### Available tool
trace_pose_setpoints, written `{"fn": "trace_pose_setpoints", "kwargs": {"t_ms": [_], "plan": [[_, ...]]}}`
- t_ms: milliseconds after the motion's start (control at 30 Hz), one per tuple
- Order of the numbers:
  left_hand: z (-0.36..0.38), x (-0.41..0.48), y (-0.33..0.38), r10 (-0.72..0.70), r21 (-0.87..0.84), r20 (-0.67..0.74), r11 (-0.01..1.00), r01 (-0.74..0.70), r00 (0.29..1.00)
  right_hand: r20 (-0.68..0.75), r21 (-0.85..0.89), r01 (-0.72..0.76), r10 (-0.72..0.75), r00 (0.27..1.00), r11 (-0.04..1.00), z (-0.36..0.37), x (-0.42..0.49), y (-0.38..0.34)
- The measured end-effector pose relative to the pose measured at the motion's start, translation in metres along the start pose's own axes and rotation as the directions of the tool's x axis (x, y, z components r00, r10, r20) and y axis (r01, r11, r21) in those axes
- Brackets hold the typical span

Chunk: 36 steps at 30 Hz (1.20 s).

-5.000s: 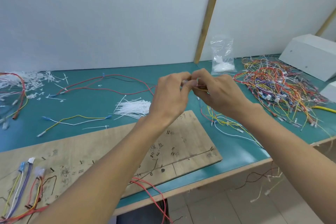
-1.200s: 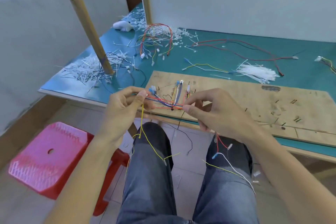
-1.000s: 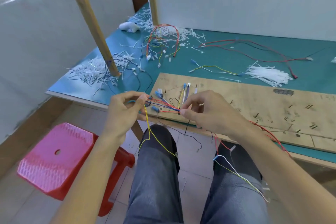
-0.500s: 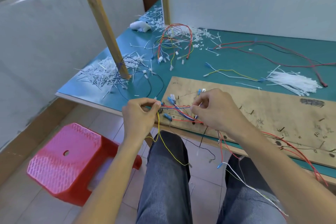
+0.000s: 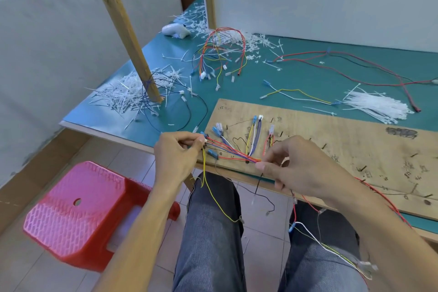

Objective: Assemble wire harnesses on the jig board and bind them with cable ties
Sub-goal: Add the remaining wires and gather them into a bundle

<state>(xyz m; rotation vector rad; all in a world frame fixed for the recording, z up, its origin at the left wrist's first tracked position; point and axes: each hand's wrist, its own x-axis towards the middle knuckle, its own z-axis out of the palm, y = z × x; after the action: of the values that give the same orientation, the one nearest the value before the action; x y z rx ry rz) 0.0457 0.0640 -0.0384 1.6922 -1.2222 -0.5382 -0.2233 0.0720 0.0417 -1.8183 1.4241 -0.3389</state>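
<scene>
- Far left, on the floor, we see a red stool (image 5: 78, 208). Beyond it a slanted wooden post (image 5: 128, 31) stands in a heap of cut tie ends (image 5: 118, 96) on the green table (image 5: 248, 102).
- The left hand (image 5: 176, 156) is curled, its thumb and fingertips pinching one end of the wire bundle (image 5: 232, 151) just off the jig board's near left corner. A yellow wire (image 5: 213, 194) hangs from this grip over the left knee.
- The bundle stretches rightward, low over the near left corner of the jig board (image 5: 343, 145).
- The right hand (image 5: 298, 171) pinches the bundle's other end between thumb and forefinger, with the other fingers loosely bent. More wires hang below it.
- Far right, we note a sheaf of white cable ties (image 5: 376, 108) lying on the table beyond the board.
</scene>
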Motion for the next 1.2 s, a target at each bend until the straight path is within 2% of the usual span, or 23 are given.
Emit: {"fn": "trace_pose_setpoints", "kwargs": {"t_ms": [133,333,633,700,833,967,1067,1100,1133,1167,1200], "plan": [[0.0,0.002,0.0,-0.087,-0.072,0.005,0.994,0.087,0.996,0.018,0.071,-0.042,0.041,0.999,0.997,-0.009,-0.007,0.009],[0.001,-0.001,0.003,-0.127,-0.062,-0.021,0.99,0.126,0.992,-0.051,-0.194,-0.012,0.002,0.999,0.981,-0.009,-0.015,0.014],[-0.002,0.001,0.007,-0.177,-0.05,0.009,0.983,0.177,0.984,-0.044,-0.285,-0.063,0.053,0.998,0.956,-0.042,-0.043,0.035],[-0.003,0.0,0.008,-0.183,-0.055,0.016,0.981,0.183,0.983,-0.027,-0.203,-0.069,0.065,0.998,0.977,-0.061,-0.054,0.043],[-0.005,-0.003,0.012,-0.179,-0.05,0.017,0.982,0.179,0.984,-0.009,0.115,-0.053,0.055,0.998,0.992,-0.083,-0.078,0.061],[-0.008,-0.004,0.016,-0.196,-0.045,0.041,0.979,0.198,0.98,-0.038,0.323,-0.097,0.115,0.993,0.942,-0.079,-0.096,0.08],[-0.013,-0.005,0.023,-0.202,-0.031,0.066,0.978,0.204,0.977,-0.069,0.492,-0.134,0.192,0.979,0.86,-0.068,-0.105,0.09],[-0.015,-0.007,0.026,-0.173,0.013,0.059,0.985,0.172,0.983,-0.077,0.54,-0.15,0.226,0.971,0.828,-0.064,-0.105,0.093],[-0.016,-0.01,0.03,-0.098,0.136,0.052,0.987,0.09,0.994,-0.078,0.579,-0.164,0.255,0.964,0.798,-0.06,-0.105,0.094],[-0.018,-0.012,0.034,0.018,0.327,0.077,0.944,-0.043,0.997,-0.079,0.611,-0.174,0.278,0.957,0.772,-0.056,-0.104,0.096],[-0.02,-0.015,0.039,0.138,0.524,0.148,0.829,-0.196,0.979,-0.083,0.636,-0.178,0.295,0.952,0.751,-0.053,-0.104,0.098]]}}
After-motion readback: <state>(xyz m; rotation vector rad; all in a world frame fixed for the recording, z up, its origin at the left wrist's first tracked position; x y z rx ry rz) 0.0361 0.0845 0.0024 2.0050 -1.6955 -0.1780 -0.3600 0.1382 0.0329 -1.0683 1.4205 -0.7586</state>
